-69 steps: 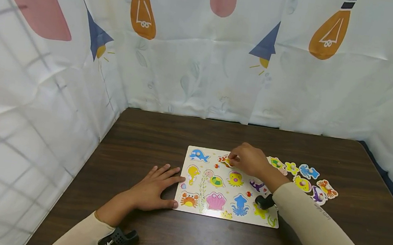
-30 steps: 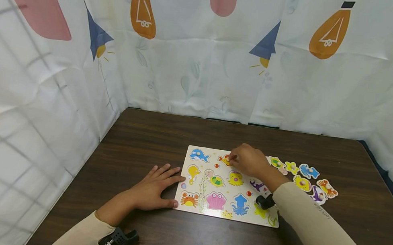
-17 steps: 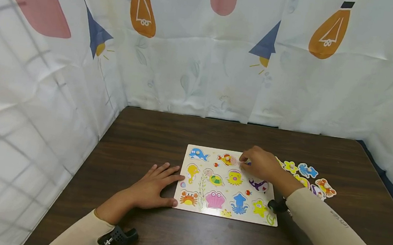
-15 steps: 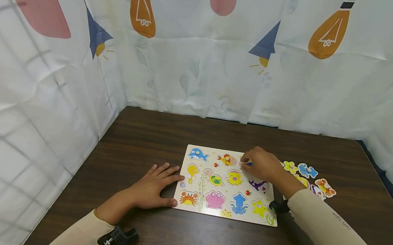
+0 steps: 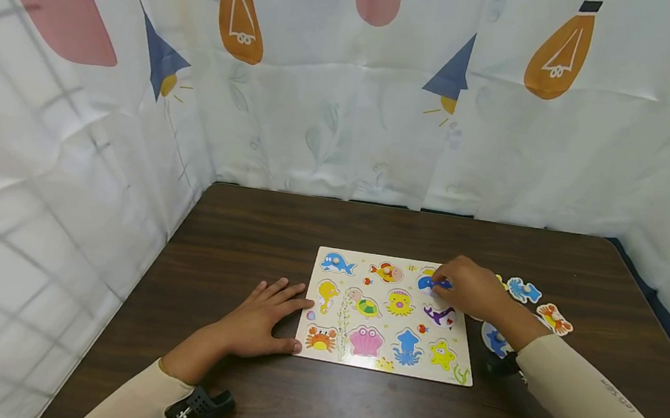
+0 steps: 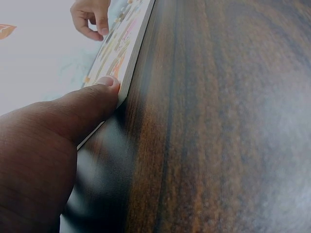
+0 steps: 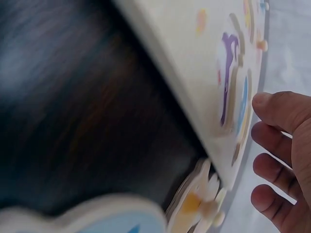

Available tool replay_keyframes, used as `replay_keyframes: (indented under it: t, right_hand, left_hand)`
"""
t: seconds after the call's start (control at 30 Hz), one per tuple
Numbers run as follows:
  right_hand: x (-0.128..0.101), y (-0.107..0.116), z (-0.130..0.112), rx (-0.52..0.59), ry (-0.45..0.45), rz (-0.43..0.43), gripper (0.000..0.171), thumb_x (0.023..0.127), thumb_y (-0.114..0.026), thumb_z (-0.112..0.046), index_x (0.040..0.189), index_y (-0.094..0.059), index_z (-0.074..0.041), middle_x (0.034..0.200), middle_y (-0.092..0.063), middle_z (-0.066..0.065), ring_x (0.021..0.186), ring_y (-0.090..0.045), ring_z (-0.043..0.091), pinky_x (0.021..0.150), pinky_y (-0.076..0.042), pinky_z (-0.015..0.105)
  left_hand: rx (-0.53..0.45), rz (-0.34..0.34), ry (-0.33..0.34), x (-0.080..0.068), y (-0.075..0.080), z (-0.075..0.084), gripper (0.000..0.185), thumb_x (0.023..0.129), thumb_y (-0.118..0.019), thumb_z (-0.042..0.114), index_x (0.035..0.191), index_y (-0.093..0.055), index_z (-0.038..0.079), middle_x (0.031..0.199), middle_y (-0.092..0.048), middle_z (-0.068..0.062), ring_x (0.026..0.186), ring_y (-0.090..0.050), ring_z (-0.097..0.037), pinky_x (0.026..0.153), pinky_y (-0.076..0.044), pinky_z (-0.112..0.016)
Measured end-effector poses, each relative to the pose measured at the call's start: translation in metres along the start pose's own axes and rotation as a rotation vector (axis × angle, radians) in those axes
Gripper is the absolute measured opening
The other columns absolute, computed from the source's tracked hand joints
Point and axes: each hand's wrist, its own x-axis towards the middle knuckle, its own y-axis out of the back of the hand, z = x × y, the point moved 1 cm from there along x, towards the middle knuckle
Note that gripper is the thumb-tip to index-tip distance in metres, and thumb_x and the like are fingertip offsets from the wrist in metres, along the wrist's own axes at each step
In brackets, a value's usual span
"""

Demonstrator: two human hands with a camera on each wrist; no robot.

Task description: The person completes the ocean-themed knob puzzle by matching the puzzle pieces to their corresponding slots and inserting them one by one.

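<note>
A wooden sea-animal puzzle board (image 5: 382, 366) lies on the dark table (image 5: 349, 411). An orange fish piece (image 5: 386, 271) with a knob sits in its top middle slot. My right hand (image 5: 464, 289) hovers over the board's top right corner, by a blue picture (image 5: 426, 283). Its fingers (image 7: 277, 141) are loosely curled and hold nothing I can see. My left hand (image 5: 263, 315) lies flat on the table, its thumb (image 6: 92, 104) pressed against the board's left edge (image 6: 131, 63).
Several loose animal pieces lie right of the board: a blue one (image 5: 523, 290), an orange one (image 5: 555, 319) and another blue one (image 5: 494, 339) beside my right forearm. Printed cloth walls (image 5: 347, 100) close in the table at the back and both sides.
My right hand let go of the orange fish piece in the top middle slot, then moved right to the board's top right corner. The left hand stayed put.
</note>
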Motion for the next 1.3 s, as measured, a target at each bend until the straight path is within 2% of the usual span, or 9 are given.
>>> replay_keyframes:
  t: [0.33,0.53,0.63,1.03,1.3]
  right_hand:
    - [-0.020,0.005,0.017,0.023,-0.008,0.022,0.024,0.091,-0.080,-0.029,0.110,-0.080,-0.016,0.113,-0.067,0.009,0.106,-0.061,0.029,0.085,-0.055,0.056]
    - [-0.033,0.006,0.029,0.040,-0.021,0.006,0.023,0.092,-0.078,-0.030,0.109,-0.080,-0.016,0.110,-0.067,0.008,0.097,-0.059,0.024,0.071,-0.057,0.046]
    - [-0.040,0.006,0.035,0.041,-0.022,0.010,0.024,0.091,-0.078,-0.032,0.110,-0.080,-0.016,0.110,-0.067,0.008,0.096,-0.060,0.024,0.069,-0.057,0.046]
    - [-0.060,0.010,0.045,-0.027,-0.009,0.060,0.024,0.091,-0.079,-0.034,0.107,-0.080,-0.017,0.111,-0.073,0.008,0.112,-0.062,0.038,0.087,-0.053,0.064]
    - [-0.072,0.012,0.052,-0.047,-0.016,0.043,0.021,0.090,-0.079,-0.034,0.104,-0.081,-0.018,0.109,-0.073,0.010,0.110,-0.063,0.040,0.083,-0.055,0.063]
  left_hand:
    - [-0.002,0.006,-0.006,0.000,-0.001,-0.001,0.080,0.089,-0.066,0.068,0.157,-0.043,0.034,0.168,-0.027,0.000,0.155,-0.015,-0.034,0.121,-0.007,-0.063]
    - [-0.013,0.007,-0.011,0.000,0.000,-0.001,0.079,0.089,-0.067,0.067,0.156,-0.044,0.033,0.167,-0.028,-0.001,0.155,-0.016,-0.035,0.121,-0.007,-0.063]
    - [-0.011,0.008,-0.011,0.000,0.000,-0.001,0.079,0.089,-0.066,0.066,0.156,-0.044,0.033,0.167,-0.028,0.000,0.155,-0.016,-0.035,0.121,-0.007,-0.063]
    - [-0.016,0.010,-0.015,0.000,0.000,0.000,0.078,0.089,-0.067,0.066,0.156,-0.045,0.032,0.167,-0.029,0.000,0.155,-0.016,-0.035,0.120,-0.008,-0.064]
    - [-0.009,0.008,-0.013,0.001,0.000,-0.001,0.078,0.089,-0.066,0.067,0.156,-0.044,0.033,0.167,-0.028,0.001,0.155,-0.016,-0.034,0.121,-0.007,-0.063]
